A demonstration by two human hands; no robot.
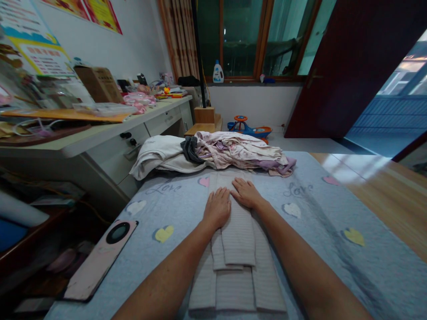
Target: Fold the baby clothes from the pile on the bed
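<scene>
A light grey ribbed garment [237, 240], looking like a long-sleeved top, lies on the bed with its sides and sleeves folded inward. Its hem points toward me, and the two sleeve ends overlap down the middle. My left hand [218, 205] rests flat on its left side, fingers stretched forward. A little farther up, my right hand [245, 192] lies flat on the right side of the cloth, fingers extended and slanting left. The hands are close together, and neither grips the cloth. Part of the garment's far end is hidden under them.
The bed [320, 249] has a blue heart-patterned sheet. A heap of clothes [233, 151] lies at its far edge. A pink phone [102, 262] sits at the left edge. A cluttered desk [110, 138] stands left, and a toy ride-on car [250, 130] is on the floor beyond.
</scene>
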